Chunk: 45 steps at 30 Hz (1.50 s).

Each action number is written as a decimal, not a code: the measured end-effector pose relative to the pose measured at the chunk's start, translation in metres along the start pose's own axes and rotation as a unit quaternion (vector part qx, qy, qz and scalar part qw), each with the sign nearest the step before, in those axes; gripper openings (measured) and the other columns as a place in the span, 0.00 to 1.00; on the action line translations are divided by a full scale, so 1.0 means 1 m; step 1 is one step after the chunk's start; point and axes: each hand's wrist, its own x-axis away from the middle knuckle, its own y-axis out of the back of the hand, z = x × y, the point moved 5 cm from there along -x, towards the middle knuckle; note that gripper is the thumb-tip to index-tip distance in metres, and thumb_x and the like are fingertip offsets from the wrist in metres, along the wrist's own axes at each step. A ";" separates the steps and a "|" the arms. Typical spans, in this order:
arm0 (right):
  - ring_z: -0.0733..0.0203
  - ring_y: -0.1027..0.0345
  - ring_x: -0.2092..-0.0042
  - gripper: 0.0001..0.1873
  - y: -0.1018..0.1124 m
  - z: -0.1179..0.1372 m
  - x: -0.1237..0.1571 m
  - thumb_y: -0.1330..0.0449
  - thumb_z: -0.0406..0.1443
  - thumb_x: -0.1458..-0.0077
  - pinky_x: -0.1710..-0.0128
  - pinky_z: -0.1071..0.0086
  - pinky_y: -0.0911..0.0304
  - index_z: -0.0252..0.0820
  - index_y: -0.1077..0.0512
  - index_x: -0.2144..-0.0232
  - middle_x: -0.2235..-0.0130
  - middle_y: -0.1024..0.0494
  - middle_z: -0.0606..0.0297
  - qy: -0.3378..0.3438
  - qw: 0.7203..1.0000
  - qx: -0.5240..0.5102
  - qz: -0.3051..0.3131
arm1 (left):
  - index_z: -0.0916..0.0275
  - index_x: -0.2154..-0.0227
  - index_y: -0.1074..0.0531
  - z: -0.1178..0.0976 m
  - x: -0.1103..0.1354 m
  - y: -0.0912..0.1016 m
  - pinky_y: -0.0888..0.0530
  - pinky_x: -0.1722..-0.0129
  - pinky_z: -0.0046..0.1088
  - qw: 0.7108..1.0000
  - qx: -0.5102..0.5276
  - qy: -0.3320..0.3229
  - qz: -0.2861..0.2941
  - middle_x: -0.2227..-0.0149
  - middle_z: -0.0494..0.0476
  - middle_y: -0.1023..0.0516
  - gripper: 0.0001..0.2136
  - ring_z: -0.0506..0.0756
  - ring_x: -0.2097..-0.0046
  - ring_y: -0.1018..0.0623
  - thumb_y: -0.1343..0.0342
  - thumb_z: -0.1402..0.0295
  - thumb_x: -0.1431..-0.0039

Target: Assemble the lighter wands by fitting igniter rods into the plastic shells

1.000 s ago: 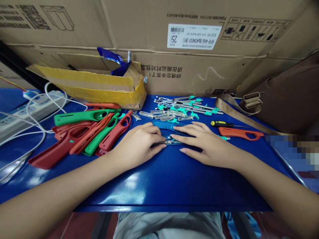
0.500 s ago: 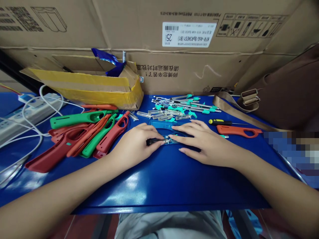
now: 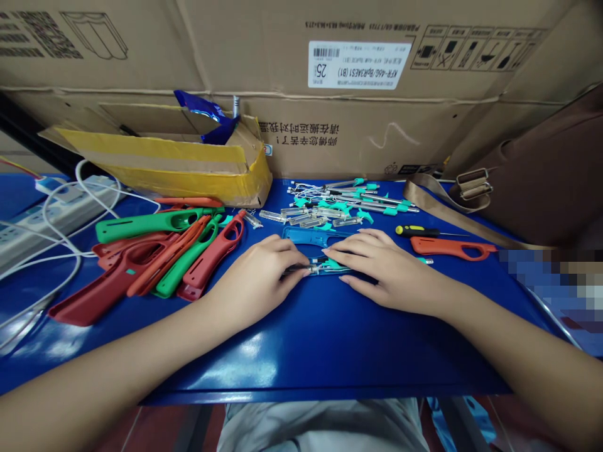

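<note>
My left hand (image 3: 258, 276) rests on the blue tabletop (image 3: 306, 339), its fingers curled and pinching the dark end of a thin clear lighter insert (image 3: 316, 267). My right hand (image 3: 384, 269) lies over the other end, fingers pressed down on the insert and on a blue plastic lighter shell (image 3: 308, 236) beneath them. The two hands nearly touch at the fingertips.
Red, orange and green lighter shells (image 3: 160, 254) are piled at the left. Several metal-and-teal inserts (image 3: 346, 204) lie behind the hands. A yellow-handled screwdriver (image 3: 421, 231) and an orange shell (image 3: 450, 248) lie right. A taped cardboard box (image 3: 179, 164), power strip (image 3: 44, 216) and brown bag (image 3: 546, 182) ring the table.
The hands stayed in place over the insert. My right fingers drew in slightly toward the left hand, and the insert's dark tip shifted a little under my left fingertips.
</note>
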 end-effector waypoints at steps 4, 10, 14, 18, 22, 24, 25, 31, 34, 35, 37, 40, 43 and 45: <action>0.51 0.34 0.40 0.21 -0.001 0.000 0.001 0.45 0.36 0.31 0.38 0.49 0.42 0.42 0.31 0.38 0.40 0.25 0.57 0.007 1.000 -0.010 -0.011 | 0.65 0.59 0.22 -0.006 0.002 -0.001 0.24 0.54 0.42 1.000 -0.015 0.017 0.019 0.60 0.59 0.20 0.06 0.60 0.56 0.23 0.43 0.71 0.33; 0.51 0.34 0.41 0.20 0.000 0.001 0.000 0.45 0.35 0.32 0.39 0.51 0.42 0.43 0.30 0.39 0.41 0.24 0.57 0.006 1.000 -0.014 -0.017 | 0.65 0.58 0.22 -0.006 0.003 -0.002 0.24 0.52 0.42 0.999 0.003 0.025 0.020 0.59 0.59 0.20 0.06 0.60 0.55 0.24 0.44 0.70 0.32; 0.52 0.34 0.42 0.20 0.000 0.001 0.000 0.45 0.35 0.32 0.40 0.52 0.42 0.42 0.30 0.39 0.41 0.25 0.57 0.012 1.000 -0.017 -0.018 | 0.64 0.57 0.21 -0.005 0.003 -0.001 0.24 0.51 0.43 1.000 -0.002 0.011 0.001 0.58 0.59 0.20 0.07 0.60 0.55 0.23 0.44 0.70 0.32; 0.51 0.34 0.42 0.20 -0.001 0.000 0.000 0.45 0.35 0.32 0.40 0.51 0.42 0.41 0.30 0.40 0.41 0.25 0.56 0.020 0.999 -0.015 -0.023 | 0.64 0.58 0.21 -0.004 0.003 -0.002 0.24 0.51 0.42 1.000 0.003 0.013 -0.004 0.59 0.58 0.20 0.07 0.60 0.55 0.22 0.42 0.71 0.33; 0.51 0.34 0.42 0.20 -0.001 0.001 0.000 0.45 0.34 0.32 0.40 0.51 0.42 0.41 0.29 0.40 0.41 0.25 0.55 0.025 0.999 -0.011 -0.022 | 0.64 0.58 0.20 -0.002 0.002 -0.003 0.23 0.53 0.38 0.999 0.031 0.015 -0.003 0.60 0.57 0.20 0.07 0.58 0.56 0.21 0.42 0.71 0.33; 0.50 0.34 0.42 0.20 0.000 0.002 0.001 0.45 0.35 0.32 0.40 0.50 0.41 0.42 0.30 0.39 0.41 0.25 0.55 0.022 0.999 -0.010 -0.022 | 0.64 0.58 0.19 -0.003 0.001 -0.001 0.23 0.54 0.37 0.999 0.038 0.012 -0.006 0.60 0.57 0.19 0.07 0.58 0.57 0.20 0.42 0.71 0.34; 0.50 0.35 0.42 0.21 0.001 0.003 0.001 0.45 0.35 0.32 0.40 0.50 0.41 0.43 0.30 0.39 0.41 0.26 0.55 0.021 1.000 -0.009 -0.021 | 0.64 0.57 0.19 -0.003 0.001 0.000 0.23 0.54 0.36 0.999 0.040 0.011 -0.008 0.60 0.57 0.19 0.07 0.58 0.57 0.20 0.41 0.71 0.35; 0.46 0.40 0.36 0.23 0.003 0.008 0.003 0.45 0.41 0.31 0.36 0.43 0.45 0.47 0.32 0.36 0.34 0.33 0.53 0.038 0.999 0.013 0.002 | 0.63 0.56 0.19 -0.002 0.001 0.008 0.24 0.52 0.38 1.000 0.009 0.007 -0.018 0.58 0.58 0.19 0.09 0.59 0.54 0.21 0.40 0.68 0.36; 0.46 0.42 0.34 0.25 0.004 0.009 0.004 0.46 0.43 0.31 0.35 0.39 0.49 0.49 0.34 0.35 0.32 0.36 0.53 0.049 0.998 0.028 0.022 | 0.61 0.56 0.19 0.000 0.000 0.009 0.24 0.53 0.39 1.000 -0.011 0.006 -0.008 0.59 0.57 0.18 0.09 0.60 0.56 0.22 0.40 0.67 0.35; 0.46 0.42 0.33 0.25 0.004 0.009 0.004 0.46 0.43 0.31 0.34 0.38 0.50 0.49 0.35 0.34 0.31 0.37 0.53 0.053 0.998 0.033 0.027 | 0.61 0.56 0.18 0.001 -0.001 0.009 0.25 0.54 0.39 1.000 -0.014 0.007 -0.004 0.59 0.57 0.17 0.09 0.60 0.56 0.22 0.40 0.67 0.35; 0.45 0.43 0.33 0.26 0.004 0.009 0.004 0.46 0.43 0.31 0.34 0.37 0.50 0.50 0.36 0.33 0.30 0.39 0.55 0.055 0.997 0.042 0.037 | 0.60 0.57 0.18 0.003 -0.002 0.009 0.25 0.54 0.39 1.000 -0.011 0.010 0.007 0.60 0.56 0.17 0.08 0.59 0.57 0.22 0.41 0.67 0.34; 0.41 0.45 0.32 0.28 0.002 0.009 0.004 0.46 0.46 0.31 0.34 0.33 0.52 0.51 0.39 0.32 0.28 0.43 0.57 0.047 0.996 0.057 0.052 | 0.58 0.59 0.17 0.005 -0.003 0.007 0.26 0.54 0.37 1.000 0.005 0.014 0.026 0.62 0.54 0.17 0.07 0.58 0.57 0.22 0.40 0.67 0.34; 0.39 0.46 0.31 0.30 -0.002 0.010 0.003 0.47 0.48 0.31 0.34 0.32 0.53 0.51 0.41 0.31 0.27 0.46 0.57 0.037 0.995 0.070 0.061 | 0.57 0.59 0.17 0.007 -0.003 0.006 0.26 0.55 0.36 0.999 0.015 0.019 0.033 0.62 0.54 0.17 0.06 0.58 0.57 0.22 0.40 0.68 0.34; 0.39 0.46 0.31 0.30 -0.003 0.011 0.003 0.47 0.48 0.31 0.34 0.32 0.53 0.51 0.41 0.31 0.27 0.46 0.57 0.036 0.995 0.076 0.061 | 0.57 0.60 0.17 0.007 -0.002 0.006 0.26 0.55 0.36 0.999 0.013 0.018 0.032 0.62 0.54 0.17 0.07 0.57 0.57 0.23 0.39 0.67 0.34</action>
